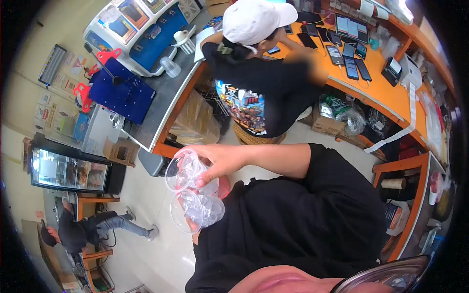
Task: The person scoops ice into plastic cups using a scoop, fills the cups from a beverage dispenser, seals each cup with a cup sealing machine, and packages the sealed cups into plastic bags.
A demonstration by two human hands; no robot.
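Note:
My right hand (220, 161) reaches in from the right with its thumb and fingers wrapped round a clear plastic cup (181, 172) of ice. Just below it, my left hand (195, 226) shows only in part, its fingers against a second clear plastic cup (211, 211), which also has ice in it. The two cups are side by side, tilted, with their wide rims toward the left of the view. Something pink (223, 187), perhaps a drink, shows behind them; its container is mostly hidden.
A seated person in a white cap (256, 19) works at an orange desk (386, 100) with several phones. A grey counter (163, 100) holds a drink dispenser (141, 29) and a blue board (122, 90). Another person (93, 229) stands at the lower left near a display fridge (71, 171).

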